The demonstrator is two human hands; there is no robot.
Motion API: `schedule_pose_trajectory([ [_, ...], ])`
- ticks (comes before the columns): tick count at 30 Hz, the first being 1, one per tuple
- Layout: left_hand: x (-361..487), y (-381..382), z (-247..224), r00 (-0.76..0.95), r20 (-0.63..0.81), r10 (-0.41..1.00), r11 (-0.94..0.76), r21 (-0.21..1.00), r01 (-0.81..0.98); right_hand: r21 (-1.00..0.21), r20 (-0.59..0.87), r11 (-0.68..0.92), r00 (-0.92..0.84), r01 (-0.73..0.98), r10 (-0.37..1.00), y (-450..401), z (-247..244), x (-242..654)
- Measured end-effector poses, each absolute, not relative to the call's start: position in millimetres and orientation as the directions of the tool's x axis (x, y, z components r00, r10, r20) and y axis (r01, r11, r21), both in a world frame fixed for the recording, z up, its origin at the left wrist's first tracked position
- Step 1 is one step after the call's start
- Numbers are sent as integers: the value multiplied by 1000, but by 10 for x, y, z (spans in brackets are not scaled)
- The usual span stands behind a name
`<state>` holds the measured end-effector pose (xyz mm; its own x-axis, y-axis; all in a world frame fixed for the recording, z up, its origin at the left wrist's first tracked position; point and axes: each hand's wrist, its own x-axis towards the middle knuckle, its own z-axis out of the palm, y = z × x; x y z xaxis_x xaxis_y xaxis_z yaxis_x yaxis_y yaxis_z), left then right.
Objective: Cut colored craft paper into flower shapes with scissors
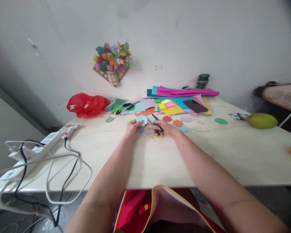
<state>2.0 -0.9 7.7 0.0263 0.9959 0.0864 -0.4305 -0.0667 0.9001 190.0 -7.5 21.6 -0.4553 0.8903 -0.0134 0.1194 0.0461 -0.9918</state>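
Pinched in my left hand (134, 127) is a light blue paper flower (142, 120) with a scalloped edge. My right hand (167, 127) is closed around the black handles of a pair of scissors (158, 127), whose parted blades point left toward the flower's edge. Whether the blades touch the paper is too small to tell. Just right of my right hand lie an orange paper flower (177, 123), a blue one (183, 128) and a lilac paper oval (186, 119). A red paper flower (167, 118) rests behind it. Small paper scraps are scattered under both hands.
Coloured paper sheets (172, 110), a phone (195, 105) and pink rolled paper (184, 92) lie along the wall. A red plastic bag (87, 105) sits back left. Power strips (34, 155) with tangled cables occupy the left edge. At right lie a green-yellow fruit (262, 120) and a green oval (220, 121).
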Motion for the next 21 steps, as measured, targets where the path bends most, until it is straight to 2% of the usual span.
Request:
schedule_pose_trajectory([
  [21, 26, 3, 76, 13, 75, 997, -61, 892, -449, -989, -40, 24, -431, 144, 902, -66, 195, 1879],
])
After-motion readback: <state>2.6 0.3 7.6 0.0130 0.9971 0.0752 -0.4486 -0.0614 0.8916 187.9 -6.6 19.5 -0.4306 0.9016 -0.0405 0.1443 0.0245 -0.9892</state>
